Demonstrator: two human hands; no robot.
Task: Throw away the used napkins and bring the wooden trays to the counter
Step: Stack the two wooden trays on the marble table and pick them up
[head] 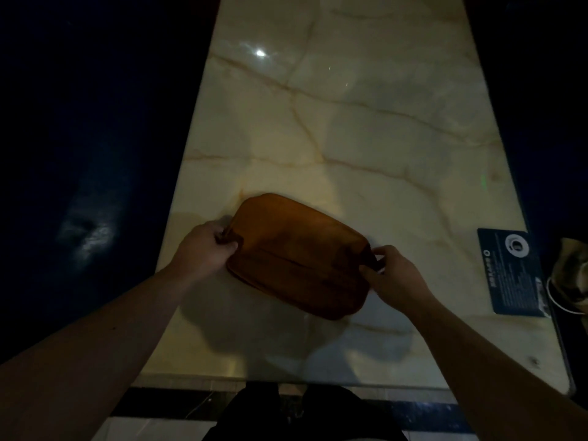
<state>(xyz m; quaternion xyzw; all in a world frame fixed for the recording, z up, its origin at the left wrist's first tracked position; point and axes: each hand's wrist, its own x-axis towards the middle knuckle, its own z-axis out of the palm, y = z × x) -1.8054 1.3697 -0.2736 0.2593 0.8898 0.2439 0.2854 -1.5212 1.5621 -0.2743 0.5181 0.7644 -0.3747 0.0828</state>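
A brown wooden tray (299, 253) with rounded corners sits at the near middle of a pale marble table (366, 128). It looks like a stack of two, since a second edge shows under its near side. My left hand (206, 249) grips the handle at its left end. On the right end, my right hand (394, 275) holds the other handle. The tray's top is bare. No napkins are in view.
A dark printed card (509, 270) lies at the table's right edge. Beside it, at the frame's right border, is a pale bundle with a white rim (571, 275). Dark seats flank the table on both sides. The near table edge runs just above my legs.
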